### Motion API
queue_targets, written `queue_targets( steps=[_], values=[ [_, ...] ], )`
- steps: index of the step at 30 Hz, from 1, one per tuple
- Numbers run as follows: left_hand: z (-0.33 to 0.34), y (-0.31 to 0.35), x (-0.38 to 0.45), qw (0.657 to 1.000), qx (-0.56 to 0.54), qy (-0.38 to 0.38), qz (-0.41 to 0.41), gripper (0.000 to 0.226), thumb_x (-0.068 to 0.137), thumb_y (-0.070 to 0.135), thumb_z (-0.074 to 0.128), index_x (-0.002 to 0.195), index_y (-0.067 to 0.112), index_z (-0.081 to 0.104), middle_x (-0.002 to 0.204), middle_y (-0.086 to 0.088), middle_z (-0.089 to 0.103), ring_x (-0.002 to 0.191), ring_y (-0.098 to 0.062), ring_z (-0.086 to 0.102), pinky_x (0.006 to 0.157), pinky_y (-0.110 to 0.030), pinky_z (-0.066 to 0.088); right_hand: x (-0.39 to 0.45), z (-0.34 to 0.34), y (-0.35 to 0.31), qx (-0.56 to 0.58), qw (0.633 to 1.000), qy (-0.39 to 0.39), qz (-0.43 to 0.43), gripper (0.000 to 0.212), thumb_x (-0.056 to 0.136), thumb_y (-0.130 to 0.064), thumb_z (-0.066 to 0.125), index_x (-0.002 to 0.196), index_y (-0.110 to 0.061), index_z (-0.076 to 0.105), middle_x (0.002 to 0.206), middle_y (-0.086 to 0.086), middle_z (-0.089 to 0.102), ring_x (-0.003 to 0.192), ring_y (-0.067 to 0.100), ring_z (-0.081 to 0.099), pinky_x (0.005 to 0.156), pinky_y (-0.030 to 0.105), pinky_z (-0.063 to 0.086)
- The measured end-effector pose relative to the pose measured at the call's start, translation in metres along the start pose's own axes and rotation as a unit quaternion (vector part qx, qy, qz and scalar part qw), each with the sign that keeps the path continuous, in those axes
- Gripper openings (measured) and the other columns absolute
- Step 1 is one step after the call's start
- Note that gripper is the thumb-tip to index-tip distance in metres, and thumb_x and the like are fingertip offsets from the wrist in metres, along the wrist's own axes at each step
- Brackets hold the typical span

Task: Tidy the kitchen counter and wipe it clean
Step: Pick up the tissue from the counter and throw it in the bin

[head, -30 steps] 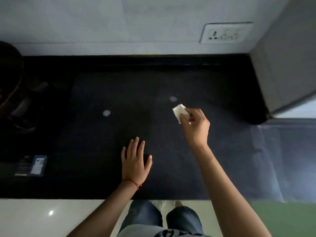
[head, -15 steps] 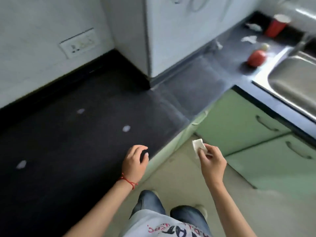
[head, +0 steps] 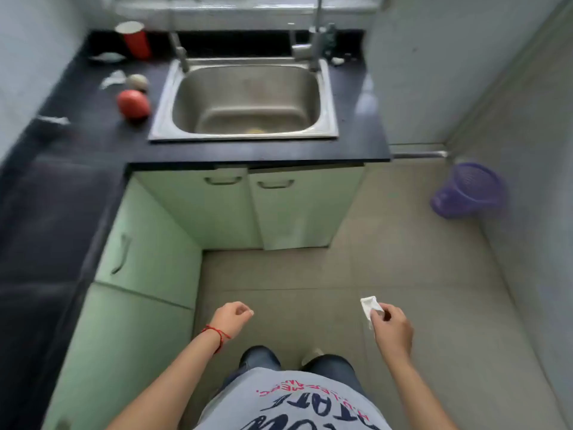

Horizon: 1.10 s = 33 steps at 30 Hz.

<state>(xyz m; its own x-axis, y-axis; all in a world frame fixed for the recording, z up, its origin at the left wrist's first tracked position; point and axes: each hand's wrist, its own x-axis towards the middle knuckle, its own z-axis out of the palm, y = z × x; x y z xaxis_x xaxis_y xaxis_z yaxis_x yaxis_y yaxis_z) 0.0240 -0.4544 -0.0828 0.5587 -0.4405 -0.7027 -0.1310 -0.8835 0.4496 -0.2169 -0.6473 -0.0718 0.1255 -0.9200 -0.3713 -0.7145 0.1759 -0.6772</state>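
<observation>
The dark counter (head: 93, 144) wraps the steel sink (head: 245, 97) — a red ball (head: 133, 103) just left of it. Well below the sink, the right hand (head: 392, 332) pinches a white tissue (head: 369, 306); the left hand (head: 231, 319) curls loosely, empty.

place: home kitchen | steel sink (head: 245, 100) with taps (head: 313, 41) sitting in a dark L-shaped surface (head: 93, 141) | pale green cabinet doors (head: 297, 209) standing beneath | red cup (head: 136, 38) and round produce (head: 133, 103) lying beside the basin | tiled floor (head: 387, 268) running below
</observation>
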Motion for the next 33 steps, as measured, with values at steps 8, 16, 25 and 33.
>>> queue_targets(
  steps=[8,16,25,33],
  values=[
    [0.062,0.129,0.050,0.999,-0.027,-0.039,0.013,0.012,0.087,0.014,0.054,0.083,0.011,0.064,0.076,-0.007,0.065,0.082,-0.024,0.060,0.072,-0.027,0.043,0.046,-0.094,0.092,0.042,0.978,0.108,0.171,0.017,0.079,0.000,0.056,0.090,0.003,0.069,0.089,0.026,0.068,0.078,0.035,0.058,0.068,0.033,0.039],
    [0.094,0.226,0.120,0.995,-0.029,-0.087,-0.040,0.013,0.092,0.013,0.049,0.081,0.010,0.055,0.067,-0.004,0.058,0.059,-0.018,0.053,0.054,-0.023,0.037,0.138,-0.143,0.085,0.094,0.956,0.178,0.213,0.016,0.079,-0.003,0.056,0.089,0.000,0.069,0.087,0.024,0.069,0.072,0.028,0.053,0.065,0.029,0.036],
    [0.134,0.379,0.195,0.988,0.064,-0.136,-0.035,0.030,0.091,0.013,0.050,0.062,0.012,0.052,0.064,-0.008,0.057,0.056,-0.020,0.052,0.056,-0.023,0.037,0.263,-0.201,0.077,0.096,0.935,0.194,0.281,0.015,0.078,-0.003,0.056,0.086,-0.001,0.069,0.083,0.024,0.070,0.077,0.035,0.061,0.065,0.031,0.041],
    [0.179,0.573,0.245,0.968,0.151,-0.180,0.083,0.032,0.087,0.019,0.052,0.055,0.017,0.054,0.061,-0.003,0.059,0.068,-0.022,0.056,0.072,-0.030,0.048,0.354,-0.244,0.071,0.108,0.916,0.206,0.326,0.015,0.081,-0.003,0.056,0.087,0.003,0.068,0.072,0.016,0.060,0.070,0.029,0.052,0.063,0.030,0.035]
  ],
)
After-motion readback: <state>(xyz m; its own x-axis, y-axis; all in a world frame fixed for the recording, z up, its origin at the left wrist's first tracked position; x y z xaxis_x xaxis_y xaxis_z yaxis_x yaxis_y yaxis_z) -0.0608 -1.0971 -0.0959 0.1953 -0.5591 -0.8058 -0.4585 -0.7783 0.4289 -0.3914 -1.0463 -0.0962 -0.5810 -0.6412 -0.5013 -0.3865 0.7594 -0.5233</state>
